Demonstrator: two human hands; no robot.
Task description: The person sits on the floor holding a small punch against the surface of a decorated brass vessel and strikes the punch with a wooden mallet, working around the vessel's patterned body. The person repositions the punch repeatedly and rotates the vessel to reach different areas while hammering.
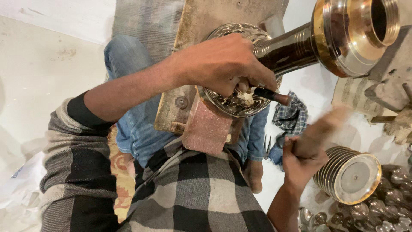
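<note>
My left hand (223, 64) presses on the round engraved base (234, 103) of a shiny brass and silver vessel (343, 34) that lies on its side. The fingers pinch a dark chisel (268, 93) with its tip on the patterned base. My right hand (300, 161) grips a wooden mallet (322, 129) lower right of the chisel. The mallet is blurred and apart from the chisel's end.
The vessel rests on a worn wooden plank (201, 25) with a pink stone block (208, 126) against it, over my jeans-clad legs. A ribbed metal cylinder (349, 176), several shiny metal pieces (386, 202), a checked cloth (294, 116) and small scissors (267, 147) lie at the right.
</note>
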